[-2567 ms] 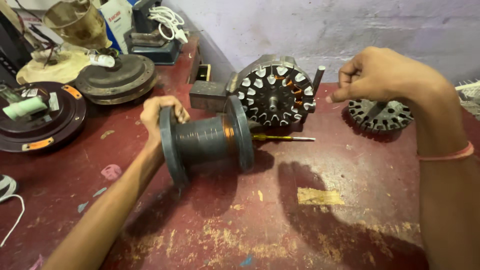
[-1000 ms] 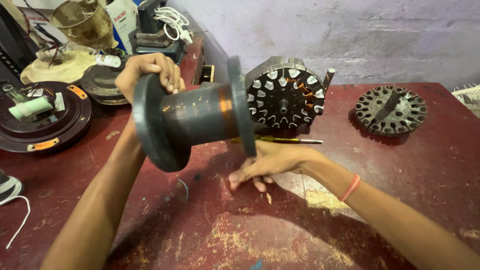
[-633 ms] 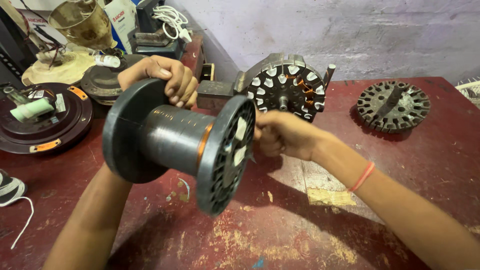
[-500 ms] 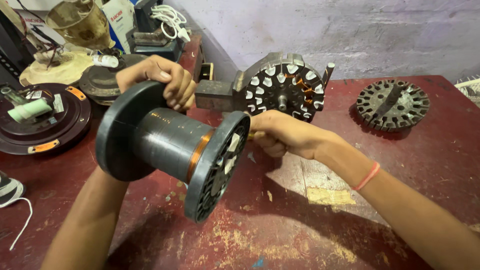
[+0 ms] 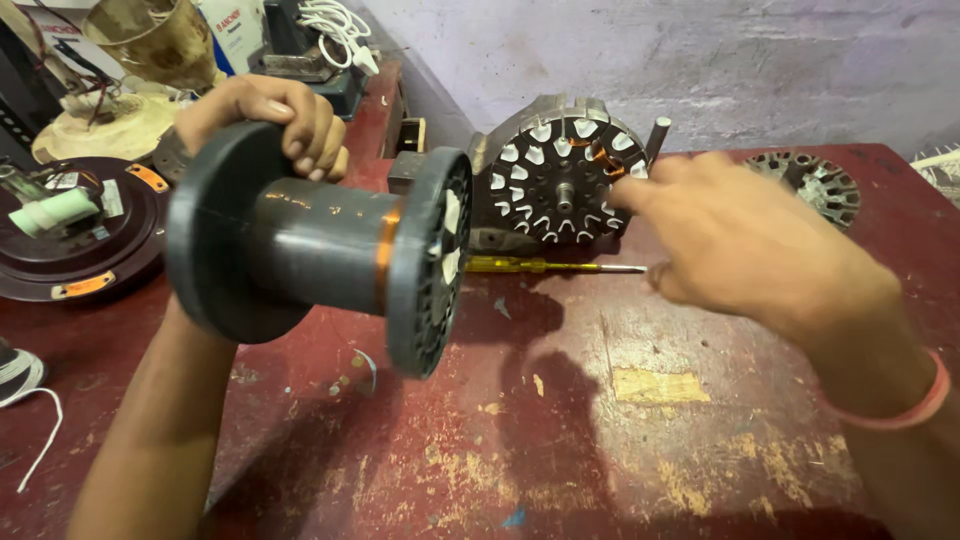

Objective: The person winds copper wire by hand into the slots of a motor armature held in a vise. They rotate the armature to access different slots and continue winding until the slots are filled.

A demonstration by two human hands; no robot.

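Note:
My left hand (image 5: pixel 275 115) grips the far flange of a large grey plastic spool (image 5: pixel 320 245) and holds it tilted above the red table (image 5: pixel 600 430). A narrow band of copper wire shows on the spool's core. My right hand (image 5: pixel 760 250) hovers to the right of the spool, its back towards me and its fingertips near a round motor stator (image 5: pixel 560 180) with white slot liners and some copper winding. The underside of its fingers is hidden. A yellow-handled screwdriver (image 5: pixel 540 266) lies on the table in front of the stator.
A second, bare stator core (image 5: pixel 810 180) lies at the back right. At the left sits a black round motor housing (image 5: pixel 80 240) with orange tabs. Behind it are a brass-coloured vessel (image 5: pixel 150 35), boxes and a coiled white cable (image 5: pixel 330 20). A wall closes the back.
My right hand has left the spool's near flange and moved right, in front of the stator. The spool has stayed raised in my left hand, turned slightly.

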